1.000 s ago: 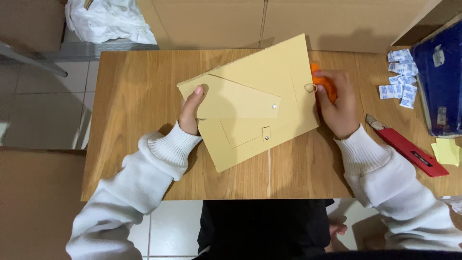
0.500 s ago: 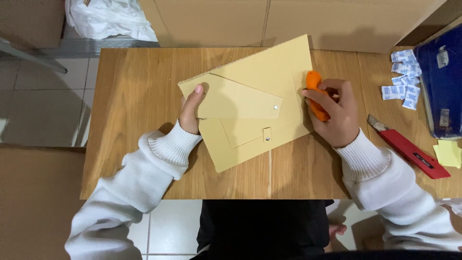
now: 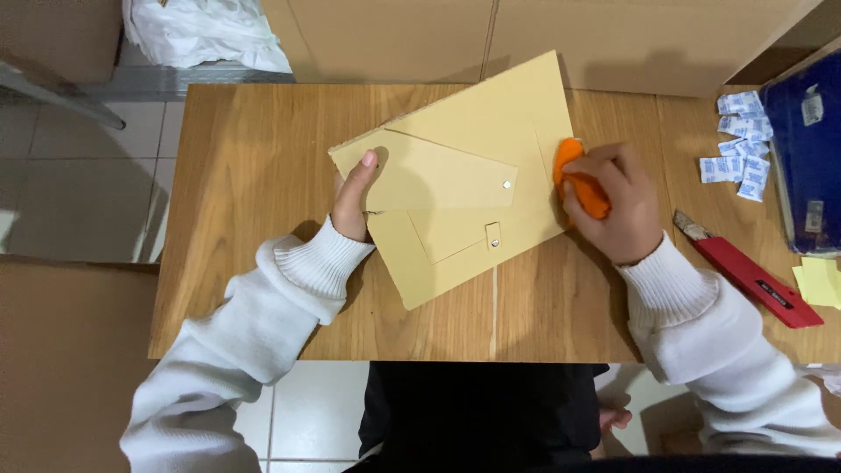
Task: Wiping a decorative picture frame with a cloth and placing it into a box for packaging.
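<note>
Tan board (image 3: 473, 131), a flat backing panel with a stand flap (image 3: 438, 171) on top of it, lies tilted at the centre of the frame on the wooden surface (image 3: 245, 219). Two small metal fasteners show on it, one near the flap's right end and one on a little tab lower down. The left hand (image 3: 353, 194) grips the board's left edge, thumb pressed on top of the flap and fingers tucked under the edge. The right hand (image 3: 613, 203) sits at the board's right edge, closed around an orange cloth (image 3: 578, 180) that touches the board's surface there; the fingers curl over the cloth so only part of it shows. Both arms wear white knit sleeves.

Right of the right hand, a red cutter (image 3: 749, 273) lies diagonally on the surface, just beside the sleeve. Further toward the upper right of the frame is a scatter of small white packets (image 3: 736, 149), and next to them a dark blue box (image 3: 810, 158) runs along the right edge. Yellow notes (image 3: 819, 282) sit at the right edge below the box. Cardboard boxes (image 3: 631, 39) stand beyond the surface along the top, and a white plastic bag (image 3: 206, 35) lies at the upper left.
</note>
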